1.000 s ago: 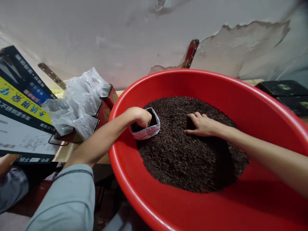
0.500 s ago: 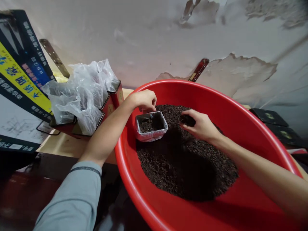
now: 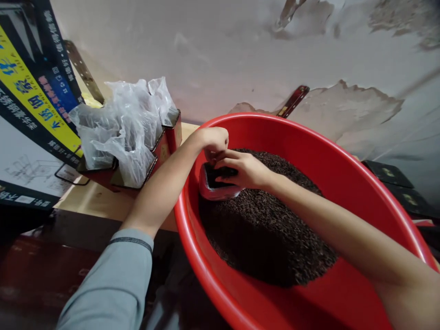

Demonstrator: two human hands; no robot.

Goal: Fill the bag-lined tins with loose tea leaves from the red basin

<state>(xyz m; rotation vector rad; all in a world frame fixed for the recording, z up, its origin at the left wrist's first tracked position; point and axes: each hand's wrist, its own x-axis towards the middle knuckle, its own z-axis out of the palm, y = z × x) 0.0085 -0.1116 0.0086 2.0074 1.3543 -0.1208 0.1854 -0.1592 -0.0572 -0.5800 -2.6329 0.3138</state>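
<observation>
In the head view a small plastic-lined tin (image 3: 220, 192) sits on dark, dry, tea-like leaves (image 3: 275, 220) inside a big red basin (image 3: 295, 126). My left hand (image 3: 216, 141) is closed at the tin's back edge, seemingly on the clear liner; its fingertips are mostly hidden. Over the tin's mouth reaches my right hand (image 3: 242, 168), thumb and fingers curled round a dark clump that looks like a handful of leaves. Both hands meet at the back of the tin. The tin's inside is shadowed and partly covered by my right hand.
Several tins with clear plastic bags (image 3: 127, 123) stand left of the basin on a wooden board (image 3: 80, 201). A printed cardboard box (image 3: 34, 114) leans at the far left. Dark cases (image 3: 392, 176) lie at the right. A peeling wall (image 3: 220, 55) rises behind.
My right hand has moved left from above the leaves to the tin's mouth, carrying the dark clump. My left hand stays at the tin's back edge. The whole view has shifted slightly.
</observation>
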